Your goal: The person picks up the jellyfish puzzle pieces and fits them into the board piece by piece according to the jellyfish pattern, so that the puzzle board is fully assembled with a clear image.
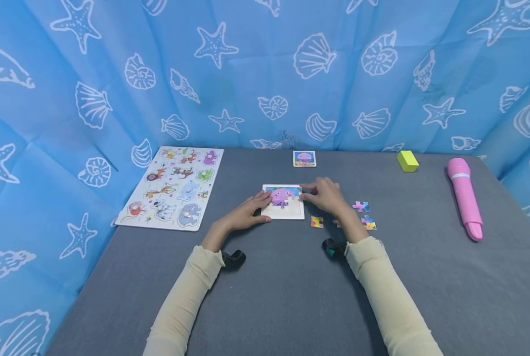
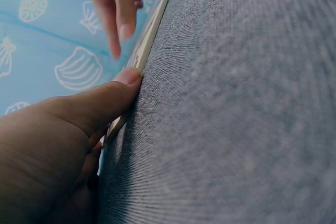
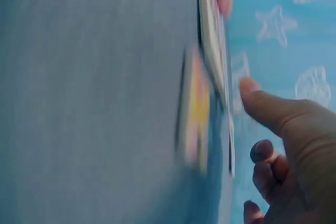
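Note:
A light wooden puzzle tray point(image 1: 286, 213) lies on the table, with a pink octopus picture partly filled in across its upper part and bare wood below. My left hand point(image 1: 247, 211) rests along its left side, fingers over the edge and thumb touching the rim, as the left wrist view also shows. At the tray's upper right side is my right hand point(image 1: 327, 194), thumb and forefinger apart with nothing visible between them. Loose jigsaw pieces lie to the right: a yellow-orange piece point(image 1: 317, 221), a pink-purple piece point(image 1: 361, 206), a multicoloured piece point(image 1: 369, 223), and one partly hidden by the right wrist.
Behind the tray lies a small octopus picture card point(image 1: 304, 158). A large animal peg board point(image 1: 169, 189) sits at left. On the right are a yellow-green block point(image 1: 408, 161) and a pink toy microphone point(image 1: 465, 199). A blue shell-patterned curtain point(image 1: 247, 64) borders the table's back.

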